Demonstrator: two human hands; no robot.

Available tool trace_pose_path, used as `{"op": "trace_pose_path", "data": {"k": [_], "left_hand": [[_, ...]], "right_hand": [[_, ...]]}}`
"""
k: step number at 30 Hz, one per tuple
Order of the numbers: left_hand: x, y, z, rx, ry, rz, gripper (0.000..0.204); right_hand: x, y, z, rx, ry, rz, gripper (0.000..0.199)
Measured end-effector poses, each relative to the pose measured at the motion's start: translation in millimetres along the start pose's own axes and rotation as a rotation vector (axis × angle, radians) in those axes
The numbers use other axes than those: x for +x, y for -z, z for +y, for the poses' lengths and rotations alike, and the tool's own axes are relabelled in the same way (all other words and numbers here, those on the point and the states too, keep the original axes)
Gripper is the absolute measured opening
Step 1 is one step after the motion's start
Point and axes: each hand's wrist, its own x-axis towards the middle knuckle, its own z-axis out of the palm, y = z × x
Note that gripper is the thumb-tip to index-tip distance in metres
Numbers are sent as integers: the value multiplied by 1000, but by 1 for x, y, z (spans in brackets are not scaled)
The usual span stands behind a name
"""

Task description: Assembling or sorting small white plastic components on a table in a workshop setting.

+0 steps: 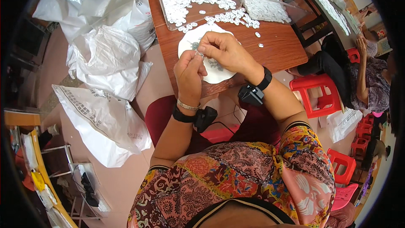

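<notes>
My left hand (189,72) and my right hand (222,49) meet over a white plate (220,72) on the wooden table (278,44). Both pinch one small white piece (199,54) between their fingertips. Each wrist wears a black band with a small black device. Beyond the plate lie several small white pieces (230,17), spread under and beside a clear plastic sheet (168,12). A larger heap of white pieces (263,2) lies at the far right of the table.
Big white plastic sacks (107,59) are piled on the floor to my left. Red plastic stools (317,93) stand to my right, where another person (367,80) sits. A shelf with clutter (38,173) is at the lower left.
</notes>
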Motion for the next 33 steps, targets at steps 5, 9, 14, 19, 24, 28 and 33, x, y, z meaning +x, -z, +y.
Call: {"op": "trace_pose_path", "data": {"k": [5, 9, 14, 19, 24, 28, 33], "left_hand": [[0, 2, 3, -16, -20, 20, 15], [2, 3, 5, 21, -44, -10, 14], [3, 4, 6, 58, -59, -36, 13], [2, 5, 7, 97, -54, -51, 13], [4, 6, 9, 119, -49, -50, 12], [4, 6, 9, 134, -61, -55, 12], [3, 7, 8, 207, -89, -42, 13]], "right_hand": [[0, -5, -7, 13, 16, 60, 15], [0, -3, -3, 30, 9, 59, 15], [-1, 2, 3, 133, -70, 19, 14], [-1, 7, -5, 99, -83, -33, 17], [1, 5, -3, 116, -43, 22, 13], [1, 5, -1, 124, -40, -1, 14], [-1, 3, -7, -15, -56, -22, 15]]}}
